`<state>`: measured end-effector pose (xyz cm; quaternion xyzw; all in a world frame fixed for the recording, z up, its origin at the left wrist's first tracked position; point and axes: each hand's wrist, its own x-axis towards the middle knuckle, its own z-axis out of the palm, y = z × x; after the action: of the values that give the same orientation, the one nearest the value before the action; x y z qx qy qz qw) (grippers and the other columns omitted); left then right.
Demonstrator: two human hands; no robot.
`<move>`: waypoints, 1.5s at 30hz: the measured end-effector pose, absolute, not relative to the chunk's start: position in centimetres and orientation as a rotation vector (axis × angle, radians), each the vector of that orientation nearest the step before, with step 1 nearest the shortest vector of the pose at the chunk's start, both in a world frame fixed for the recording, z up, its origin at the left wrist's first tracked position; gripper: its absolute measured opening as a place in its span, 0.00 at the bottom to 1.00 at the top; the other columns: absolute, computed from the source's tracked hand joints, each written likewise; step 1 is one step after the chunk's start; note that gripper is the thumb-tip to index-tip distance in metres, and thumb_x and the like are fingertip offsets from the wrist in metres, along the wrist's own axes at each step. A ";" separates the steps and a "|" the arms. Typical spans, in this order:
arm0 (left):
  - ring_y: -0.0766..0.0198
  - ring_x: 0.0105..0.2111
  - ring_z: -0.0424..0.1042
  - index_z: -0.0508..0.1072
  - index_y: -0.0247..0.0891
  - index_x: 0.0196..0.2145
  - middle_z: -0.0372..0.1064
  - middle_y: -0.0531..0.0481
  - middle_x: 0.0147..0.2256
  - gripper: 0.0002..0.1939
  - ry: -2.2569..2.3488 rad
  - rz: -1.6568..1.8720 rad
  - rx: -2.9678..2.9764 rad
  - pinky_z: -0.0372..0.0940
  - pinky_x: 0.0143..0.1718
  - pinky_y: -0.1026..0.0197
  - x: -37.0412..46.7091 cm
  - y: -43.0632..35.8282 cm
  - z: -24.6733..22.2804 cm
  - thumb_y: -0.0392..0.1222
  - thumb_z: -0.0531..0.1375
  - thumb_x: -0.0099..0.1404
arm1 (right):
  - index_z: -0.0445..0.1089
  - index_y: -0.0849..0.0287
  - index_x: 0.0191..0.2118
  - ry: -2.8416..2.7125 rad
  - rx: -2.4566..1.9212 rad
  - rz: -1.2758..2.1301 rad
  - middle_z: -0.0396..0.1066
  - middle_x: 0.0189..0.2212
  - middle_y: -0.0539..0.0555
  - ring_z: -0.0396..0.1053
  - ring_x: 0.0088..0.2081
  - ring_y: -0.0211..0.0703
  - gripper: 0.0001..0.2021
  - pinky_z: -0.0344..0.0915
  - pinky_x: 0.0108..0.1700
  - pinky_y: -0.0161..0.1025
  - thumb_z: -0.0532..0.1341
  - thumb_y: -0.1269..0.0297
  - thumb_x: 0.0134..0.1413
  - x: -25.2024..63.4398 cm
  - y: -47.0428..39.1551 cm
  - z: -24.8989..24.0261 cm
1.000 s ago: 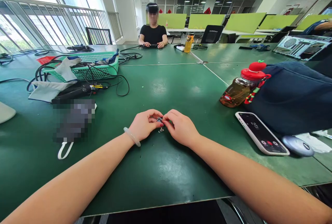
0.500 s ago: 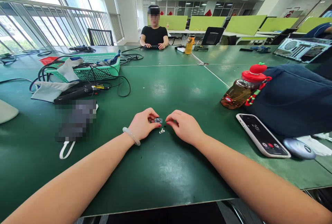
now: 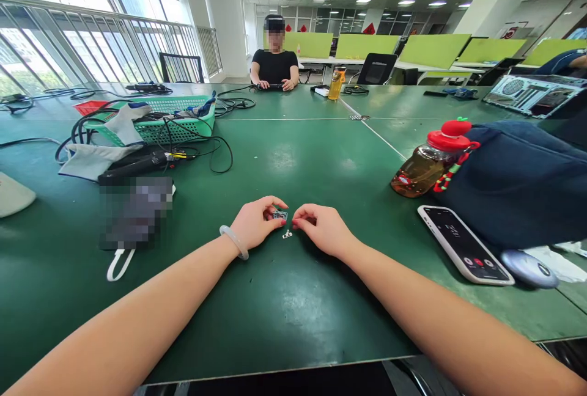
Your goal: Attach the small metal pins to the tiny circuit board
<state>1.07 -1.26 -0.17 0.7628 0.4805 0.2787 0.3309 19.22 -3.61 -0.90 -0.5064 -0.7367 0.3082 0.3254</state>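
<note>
My left hand (image 3: 257, 222), with a pale bangle at its wrist, pinches a small circuit board (image 3: 280, 215) between thumb and fingers. Just to the right, my right hand (image 3: 321, 225) has its thumb and fingertips closed together. What sits in that pinch, if anything, is too small to make out. On the green tabletop, below the gap between my hands, lies a small whitish metal piece (image 3: 287, 234) that neither hand touches.
Left are a green basket (image 3: 183, 130) of cables and gloves and a dark pouch-like item (image 3: 137, 209), partly blurred. Right are a red-capped bottle (image 3: 419, 167), a phone (image 3: 463, 243), a mouse (image 3: 529, 267) and a dark bag (image 3: 523, 182). A person (image 3: 275, 63) sits opposite.
My right fingertips have closed and come down slightly; the tiny dark speck beside them on the table no longer shows. My left hand keeps the circuit board. The whole view has shifted slightly.
</note>
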 end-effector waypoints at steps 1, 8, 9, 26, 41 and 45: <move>0.66 0.27 0.66 0.71 0.39 0.36 0.67 0.53 0.27 0.12 1.241 0.730 1.960 0.62 0.32 0.62 1.1 -1.2 -0.2 0.43 0.61 0.52 | 0.67 0.59 0.30 -1.844 -1.297 0.904 0.71 0.25 0.47 0.64 0.24 0.32 0.05 0.60 0.30 0.32 0.55 0.67 0.51 19.2 -3.6 -0.9; 0.66 0.26 0.68 0.67 0.35 0.32 0.69 0.52 0.25 0.16 1.123 0.741 1.726 0.63 0.30 0.62 1.7 -1.7 0.1 0.43 0.65 0.46 | 0.66 0.60 0.29 -1.616 -1.132 1.029 0.66 0.24 0.48 0.61 0.24 0.32 0.08 0.59 0.27 0.31 0.58 0.60 0.48 18.6 -3.4 -1.4; 0.66 0.26 0.69 0.67 0.35 0.31 0.69 0.52 0.25 0.16 1.099 0.735 1.703 0.63 0.30 0.62 1.8 -1.8 0.2 0.42 0.65 0.46 | 0.67 0.60 0.29 -1.617 -1.128 1.024 0.66 0.24 0.48 0.61 0.24 0.32 0.08 0.59 0.27 0.31 0.58 0.59 0.48 18.5 -3.4 -1.4; 0.67 0.27 0.70 0.68 0.33 0.30 0.71 0.51 0.25 0.17 0.905 0.773 1.348 0.63 0.34 0.61 2.0 -2.3 0.9 0.45 0.67 0.45 | 0.69 0.57 0.30 -1.811 -1.083 0.518 0.68 0.27 0.51 0.62 0.27 0.34 0.07 0.61 0.29 0.33 0.56 0.63 0.54 19.0 -4.5 -0.3; 0.68 0.24 0.66 0.70 0.34 0.33 0.68 0.53 0.24 0.16 1.162 0.766 1.698 0.62 0.29 0.62 1.0 -1.0 0.4 0.44 0.65 0.47 | 0.68 0.54 0.40 -2.288 -1.238 0.452 0.66 0.34 0.49 0.64 0.31 0.34 0.09 0.60 0.35 0.33 0.57 0.70 0.52 19.6 -3.7 -1.2; 0.67 0.25 0.68 0.70 0.34 0.33 0.69 0.53 0.24 0.16 1.162 0.748 1.708 0.63 0.31 0.62 1.1 -1.0 0.2 0.43 0.65 0.47 | 0.69 0.55 0.35 -2.396 -1.223 0.388 0.66 0.35 0.49 0.64 0.34 0.34 0.06 0.58 0.36 0.32 0.55 0.68 0.55 19.1 -3.3 -1.8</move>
<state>1.14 -0.96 0.17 0.6924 0.4711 0.3032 0.4546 19.11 -3.26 -1.75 -0.4398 -0.8620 0.1394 0.2101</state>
